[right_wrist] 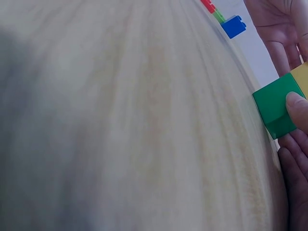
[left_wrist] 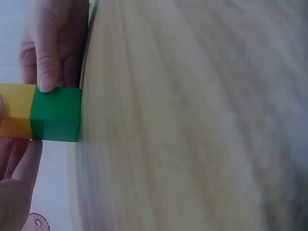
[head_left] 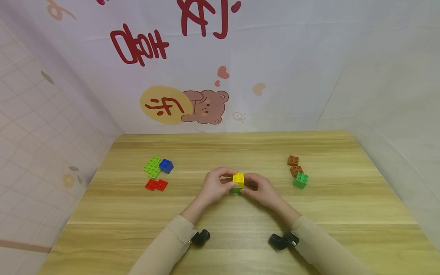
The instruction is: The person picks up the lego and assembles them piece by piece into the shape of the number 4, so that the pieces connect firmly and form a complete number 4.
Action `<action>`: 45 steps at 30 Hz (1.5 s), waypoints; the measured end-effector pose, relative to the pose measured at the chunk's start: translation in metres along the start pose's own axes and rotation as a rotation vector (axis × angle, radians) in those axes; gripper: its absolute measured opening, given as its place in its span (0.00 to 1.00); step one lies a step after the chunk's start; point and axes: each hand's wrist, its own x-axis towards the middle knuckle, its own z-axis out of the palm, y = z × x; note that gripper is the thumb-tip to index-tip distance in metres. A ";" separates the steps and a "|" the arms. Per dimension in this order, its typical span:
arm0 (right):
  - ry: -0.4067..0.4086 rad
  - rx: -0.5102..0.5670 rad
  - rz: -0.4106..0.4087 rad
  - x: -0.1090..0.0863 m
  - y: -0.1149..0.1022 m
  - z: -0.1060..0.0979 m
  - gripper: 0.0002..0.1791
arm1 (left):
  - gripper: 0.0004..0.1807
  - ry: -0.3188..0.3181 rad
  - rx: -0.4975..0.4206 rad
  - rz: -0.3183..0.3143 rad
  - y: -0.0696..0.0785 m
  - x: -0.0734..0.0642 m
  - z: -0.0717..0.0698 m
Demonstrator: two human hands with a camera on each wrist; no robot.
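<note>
In the head view a yellow toy brick (head_left: 238, 180) stands on a green brick (head_left: 236, 190) at the middle of the table. My left hand (head_left: 215, 185) holds the yellow brick between thumb and fingers from the left. From the right, my right hand (head_left: 262, 190) pinches the green brick low down. The left wrist view shows the right thumb on the face of the green brick (left_wrist: 56, 114), which lies flush against the yellow brick (left_wrist: 17, 109). The far sides of both bricks are hidden by fingers.
On the left of the wooden table (head_left: 240, 236) lie lime-green pieces (head_left: 152, 167), a blue brick (head_left: 166, 166) and red pieces (head_left: 156, 185). On the right are two brown bricks (head_left: 293, 160) and another green brick (head_left: 300, 180). A printed cloth (head_left: 282, 57) hangs behind.
</note>
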 end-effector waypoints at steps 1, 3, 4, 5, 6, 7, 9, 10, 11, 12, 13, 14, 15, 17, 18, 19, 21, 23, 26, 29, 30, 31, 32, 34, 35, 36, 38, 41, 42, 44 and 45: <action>0.000 0.000 -0.002 0.000 0.000 0.000 0.18 | 0.18 -0.001 0.003 -0.002 -0.001 0.000 0.000; 0.002 -0.002 -0.006 0.000 0.000 0.000 0.18 | 0.18 -0.003 0.008 -0.008 -0.001 0.000 0.000; 0.004 0.003 -0.005 0.000 0.000 -0.001 0.18 | 0.17 -0.006 0.011 -0.009 0.000 0.000 0.000; 0.005 0.005 -0.006 0.000 0.001 -0.001 0.19 | 0.17 -0.009 0.012 -0.010 0.000 0.001 0.000; 0.006 0.001 -0.007 0.000 0.001 -0.001 0.19 | 0.17 -0.011 0.014 -0.010 0.000 0.001 0.000; 0.008 0.000 -0.006 0.000 0.005 0.000 0.19 | 0.17 -0.013 0.017 -0.010 0.001 0.001 0.000; 0.013 -0.005 -0.003 0.001 0.014 0.002 0.19 | 0.17 -0.016 0.023 -0.010 0.002 0.001 0.000; 0.014 -0.008 -0.002 0.001 0.019 0.003 0.19 | 0.18 -0.016 0.025 -0.010 0.002 0.001 0.000; 0.016 -0.017 -0.002 0.001 0.024 0.004 0.20 | 0.18 -0.016 0.026 -0.010 0.003 0.001 -0.001; 0.018 -0.025 -0.002 0.001 0.029 0.005 0.20 | 0.18 -0.016 0.028 -0.012 0.003 0.001 -0.001; 0.020 -0.027 0.000 0.001 0.034 0.007 0.20 | 0.18 -0.016 0.030 -0.015 0.003 0.001 -0.001; 0.020 -0.030 0.002 0.001 0.037 0.007 0.21 | 0.17 -0.017 0.032 -0.018 0.003 0.001 -0.001; 0.019 -0.028 0.005 0.001 0.038 0.007 0.20 | 0.17 -0.018 0.035 -0.022 0.003 0.001 -0.001; 0.014 -0.026 0.011 0.001 0.039 0.007 0.20 | 0.17 -0.020 0.039 -0.029 0.003 0.000 -0.002; 0.010 -0.026 0.015 0.001 0.039 0.007 0.20 | 0.17 -0.020 0.042 -0.033 0.002 0.000 -0.002; 0.007 -0.023 0.019 0.001 0.039 0.007 0.20 | 0.17 -0.020 0.045 -0.034 0.002 0.000 -0.003; 0.000 -0.020 0.026 0.001 0.038 0.006 0.20 | 0.17 -0.021 0.042 -0.034 0.002 0.000 -0.003; -0.003 -0.023 0.027 0.002 0.036 0.006 0.20 | 0.17 -0.020 0.041 -0.030 0.001 0.000 -0.004; -0.007 -0.024 0.024 0.002 0.034 0.006 0.20 | 0.17 -0.020 0.039 -0.025 -0.001 0.000 -0.005; -0.007 -0.022 0.017 0.003 0.034 0.007 0.20 | 0.17 -0.018 0.037 -0.029 0.000 0.000 -0.006; -0.007 -0.021 0.016 0.004 0.034 0.007 0.20 | 0.17 -0.017 0.033 -0.030 0.000 0.000 -0.006; -0.006 -0.022 0.015 0.004 0.034 0.007 0.20 | 0.17 -0.017 0.029 -0.033 0.000 0.000 -0.007; -0.006 -0.022 0.013 0.004 0.034 0.007 0.20 | 0.17 -0.017 0.026 -0.037 0.001 0.000 -0.007; -0.004 -0.018 0.011 0.004 0.034 0.007 0.19 | 0.17 -0.019 0.018 -0.037 0.000 0.000 -0.007; -0.003 -0.016 0.008 0.005 0.034 0.007 0.19 | 0.17 -0.021 0.016 -0.035 0.000 0.000 -0.007; -0.002 -0.015 0.005 0.005 0.034 0.007 0.19 | 0.18 -0.023 0.014 -0.033 0.000 0.000 -0.007; -0.002 -0.014 0.001 0.005 0.034 0.006 0.19 | 0.19 -0.028 0.010 -0.031 0.000 0.000 -0.008; -0.006 -0.012 -0.001 0.005 0.034 0.006 0.20 | 0.23 -0.032 -0.002 -0.025 -0.001 0.000 -0.009; -0.009 -0.011 0.002 0.005 0.033 0.006 0.20 | 0.24 -0.034 -0.010 -0.023 -0.001 0.000 -0.010; -0.014 -0.014 0.010 0.005 0.033 0.006 0.20 | 0.27 -0.037 -0.027 -0.019 0.003 -0.002 -0.012; -0.014 -0.014 0.009 0.005 0.033 0.006 0.20 | 0.27 -0.037 -0.032 -0.018 0.003 -0.003 -0.013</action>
